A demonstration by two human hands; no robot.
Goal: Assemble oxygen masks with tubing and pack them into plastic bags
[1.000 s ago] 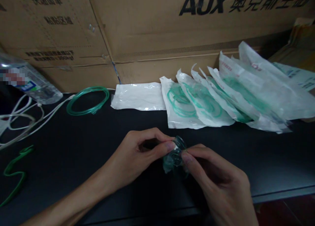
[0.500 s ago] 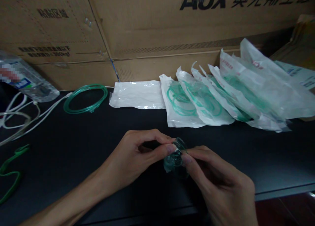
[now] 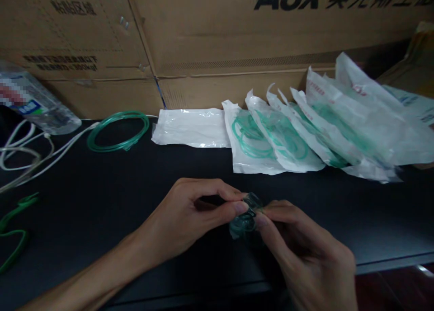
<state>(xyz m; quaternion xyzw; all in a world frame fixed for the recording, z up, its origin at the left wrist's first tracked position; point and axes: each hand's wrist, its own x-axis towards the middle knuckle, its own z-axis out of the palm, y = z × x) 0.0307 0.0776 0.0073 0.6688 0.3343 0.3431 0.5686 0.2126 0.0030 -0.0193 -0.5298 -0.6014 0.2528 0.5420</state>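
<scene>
Left hand (image 3: 190,211) and right hand (image 3: 312,252), each pinched nearly closed, hold a translucent green plastic piece (image 3: 241,226) over a black bench (image 3: 101,184); such small grips could slip, dropping it.

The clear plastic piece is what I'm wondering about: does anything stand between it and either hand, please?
Nothing visible does: the left hand and right hand both pinch the clear plastic piece directly; the white packets lie farther back.
</scene>
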